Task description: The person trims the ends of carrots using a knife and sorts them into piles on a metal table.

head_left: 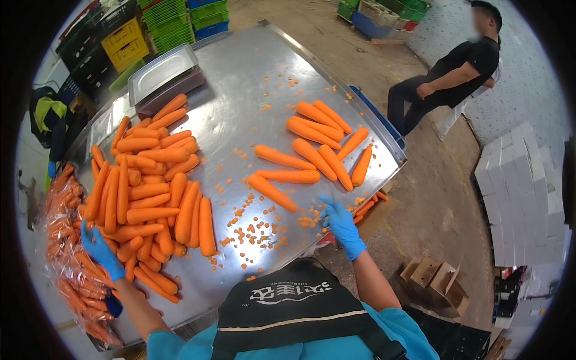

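Observation:
My left hand [102, 253], in a blue glove, is at the left side of a big heap of carrots [150, 198]. Its fingers look stretched out and apart, next to the heap's lower carrots, with no carrot visibly gripped. Over the near right edge of the metal table [234, 78] reaches my right hand [343, 227], also blue-gloved. Its fingers are extended beside small orange carrot trimmings [309, 219], and nothing shows in them. Farther up and right lies a looser group of carrots [312, 153]. More cut bits [252, 234] are scattered between the two groups.
Clear bags packed with carrots [66, 258] line the left edge. A scale [162, 75] stands at the back left, near stacked crates [165, 21]. Below the right edge are more carrots [363, 210] and an open cardboard box [435, 285]. A person [456, 72] stands beyond the table.

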